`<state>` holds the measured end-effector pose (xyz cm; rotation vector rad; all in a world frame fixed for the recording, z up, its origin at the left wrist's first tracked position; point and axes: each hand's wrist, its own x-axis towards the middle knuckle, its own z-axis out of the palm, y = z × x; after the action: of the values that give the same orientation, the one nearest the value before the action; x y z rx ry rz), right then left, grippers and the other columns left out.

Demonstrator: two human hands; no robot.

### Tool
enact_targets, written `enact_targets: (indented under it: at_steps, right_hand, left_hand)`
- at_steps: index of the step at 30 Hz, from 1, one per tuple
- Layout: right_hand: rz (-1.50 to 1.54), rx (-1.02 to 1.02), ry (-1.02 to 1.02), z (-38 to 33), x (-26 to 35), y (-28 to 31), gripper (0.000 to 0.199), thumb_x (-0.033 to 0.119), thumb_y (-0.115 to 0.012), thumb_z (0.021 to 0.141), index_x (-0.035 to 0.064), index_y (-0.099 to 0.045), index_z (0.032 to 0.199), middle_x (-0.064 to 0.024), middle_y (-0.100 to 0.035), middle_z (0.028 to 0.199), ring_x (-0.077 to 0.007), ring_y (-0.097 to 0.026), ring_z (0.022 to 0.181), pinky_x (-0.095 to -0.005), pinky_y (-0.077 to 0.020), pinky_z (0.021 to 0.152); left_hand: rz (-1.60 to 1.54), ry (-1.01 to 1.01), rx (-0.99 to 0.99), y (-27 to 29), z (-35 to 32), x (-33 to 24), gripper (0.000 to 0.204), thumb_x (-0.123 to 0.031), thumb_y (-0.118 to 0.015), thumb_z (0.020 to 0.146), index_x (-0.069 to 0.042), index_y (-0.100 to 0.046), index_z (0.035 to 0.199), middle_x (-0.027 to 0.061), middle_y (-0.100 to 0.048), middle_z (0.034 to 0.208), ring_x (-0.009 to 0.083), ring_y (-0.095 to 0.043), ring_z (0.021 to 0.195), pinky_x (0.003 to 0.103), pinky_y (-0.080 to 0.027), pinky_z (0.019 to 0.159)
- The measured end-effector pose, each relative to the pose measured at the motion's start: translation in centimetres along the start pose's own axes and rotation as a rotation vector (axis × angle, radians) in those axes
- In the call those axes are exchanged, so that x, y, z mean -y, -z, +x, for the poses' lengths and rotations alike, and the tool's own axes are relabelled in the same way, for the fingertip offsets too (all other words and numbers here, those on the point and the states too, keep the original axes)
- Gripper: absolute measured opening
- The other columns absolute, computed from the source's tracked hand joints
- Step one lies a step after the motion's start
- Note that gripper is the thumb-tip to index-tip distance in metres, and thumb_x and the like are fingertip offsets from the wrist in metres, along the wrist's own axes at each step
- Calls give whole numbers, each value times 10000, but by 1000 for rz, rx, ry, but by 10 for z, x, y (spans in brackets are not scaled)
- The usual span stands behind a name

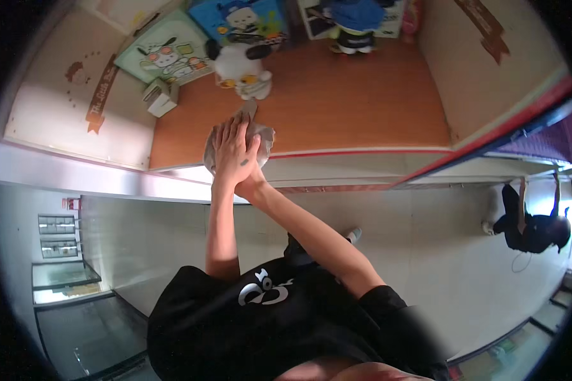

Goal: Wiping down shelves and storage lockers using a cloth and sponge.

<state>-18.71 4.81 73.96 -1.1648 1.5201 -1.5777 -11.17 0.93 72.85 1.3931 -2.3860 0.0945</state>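
Note:
My left hand (235, 152) reaches over the front edge of the orange-brown shelf (356, 105). Its long fingers point away from me and press on a grey-beige cloth (265, 141). The cloth bulges out on both sides of the hand, and a narrow strip of it sticks out past the fingertips. Crossing in from the right, my right hand (252, 183) lies beneath the left, its fingers hidden by the left hand and the cloth. Just beyond the cloth sits a white plush dog (241, 70) with black ears and yellow glasses.
A green picture board (165, 60) and a small white box (161, 98) stand at the shelf's left. Behind are a blue picture board (238, 22) and a blue-clothed figure (356, 25). Side panels (489, 70) bound the shelf. Another person (531, 219) stands far right.

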Motion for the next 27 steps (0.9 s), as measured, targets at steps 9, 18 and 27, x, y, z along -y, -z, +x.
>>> enact_targets:
  at_steps: [9, 18, 27]
  right_hand:
    - [-462, 111, 210, 12, -30, 130, 617, 397, -536, 993, 64, -457, 1507, -158, -499, 1522, -344, -474, 1383, -468, -329, 1182]
    - [-880, 48, 719, 84, -73, 175, 636, 400, -602, 936, 6, -533, 1430, -200, -543, 1477, -388, -490, 1364, -506, -344, 1161]
    - [-963, 95, 658, 109, -75, 178, 625, 383, -566, 973, 6, -512, 1468, -172, -491, 1550, -341, -433, 1431, -474, -297, 1210]
  left_hand:
    - [-64, -165, -21, -37, 32, -134, 527, -361, -570, 1005, -36, -565, 1420, 176, -589, 1467, 406, -547, 1285, 484, -358, 1144]
    - [-745, 453, -446, -13, 49, -124, 521, -176, -611, 956, 17, -518, 1431, 227, -606, 1318, 338, -595, 1154, 382, -481, 981]
    - [-1255, 139, -560, -55, 99, -19, 703, -74, -801, 862, 14, -405, 1437, 206, -555, 1391, 303, -644, 1150, 359, -527, 959]
